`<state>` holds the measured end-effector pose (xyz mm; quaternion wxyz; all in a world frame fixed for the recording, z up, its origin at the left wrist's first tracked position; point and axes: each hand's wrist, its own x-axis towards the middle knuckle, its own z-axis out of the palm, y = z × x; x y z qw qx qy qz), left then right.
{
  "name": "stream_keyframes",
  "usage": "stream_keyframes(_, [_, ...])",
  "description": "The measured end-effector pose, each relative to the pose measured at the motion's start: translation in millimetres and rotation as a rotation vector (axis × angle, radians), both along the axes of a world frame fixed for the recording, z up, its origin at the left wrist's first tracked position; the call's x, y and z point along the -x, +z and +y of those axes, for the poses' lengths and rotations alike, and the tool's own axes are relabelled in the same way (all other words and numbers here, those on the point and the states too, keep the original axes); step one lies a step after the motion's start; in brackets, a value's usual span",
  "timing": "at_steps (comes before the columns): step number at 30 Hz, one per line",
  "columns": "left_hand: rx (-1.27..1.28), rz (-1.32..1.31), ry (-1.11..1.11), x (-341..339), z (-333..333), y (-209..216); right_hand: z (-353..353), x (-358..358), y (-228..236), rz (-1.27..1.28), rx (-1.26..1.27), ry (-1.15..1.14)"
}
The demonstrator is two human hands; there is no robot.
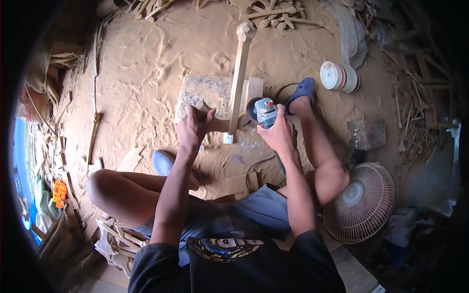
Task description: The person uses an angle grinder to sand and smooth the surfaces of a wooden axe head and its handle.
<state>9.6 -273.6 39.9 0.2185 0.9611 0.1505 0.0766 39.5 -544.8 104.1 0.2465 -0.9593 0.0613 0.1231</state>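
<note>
A long pale wooden post (238, 78) with a faceted knob at its far end stretches away from me. Near its close end a curved wooden crosspiece (218, 126) joins or crosses it; I cannot tell which. Around the left end of that crosspiece my left hand (192, 128) is closed. My right hand (279, 134) grips an angle grinder (266, 111), its round dark disc beside the post and close to the crosspiece's right end. Whether the disc touches the wood cannot be made out. A worn, stained block (198, 90) lies beneath and behind the work.
Sawdust covers the ground (146, 63). A white bucket (337, 77) lies to the far right, and a caged fan (359, 202) stands by my right knee. Piles of wooden offcuts (281, 17) lie at the back and along both sides. A dark cord (256, 166) runs near my legs.
</note>
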Motion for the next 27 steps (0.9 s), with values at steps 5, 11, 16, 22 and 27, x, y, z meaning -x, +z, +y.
stream_keyframes(5, [-0.033, -0.053, -0.021, 1, 0, -3, -15, 3, -26, -0.028, -0.134, 0.010])
stream_keyframes(11, [-0.010, -0.118, -0.041, -3, -1, -3, -18, 3, -49, -0.123, -0.091, -0.013])
stream_keyframes(16, [-0.027, -0.154, -0.038, -3, 8, -15, -16, 2, -36, 0.003, -0.096, -0.026])
stream_keyframes(22, [-0.043, -0.114, -0.016, -4, 3, -17, -16, 5, -42, -0.024, -0.278, -0.036])
stream_keyframes(27, [0.006, -0.101, -0.007, -9, 5, -18, -25, 2, -50, -0.050, -0.146, -0.034])
